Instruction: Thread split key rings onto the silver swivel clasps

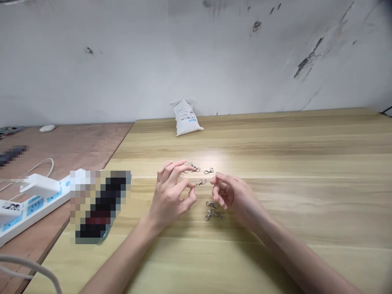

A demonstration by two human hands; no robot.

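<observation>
My left hand (173, 192) pinches a small silver swivel clasp (201, 182) by its ring end between thumb and index finger, the hook pointing right. Just across from that hook is my right hand (229, 190), its fingers loosely bent and apart, with nothing visible in them. Behind the left fingertips lies a group of metal clasps (194, 168), partly hidden by the hand. One separate clasp (208, 171) rests to the right of that group. Nearer to me, below the right fingers, several more clasps (214, 214) lie in a small heap on the wooden table (290, 155).
A white plastic packet (187, 120) with a printed label stands at the back by the wall. To the left lies a blurred-out phone-like object (102, 208). A white power strip (36, 206) with plugged-in chargers and cables sits on a brown surface (88, 139).
</observation>
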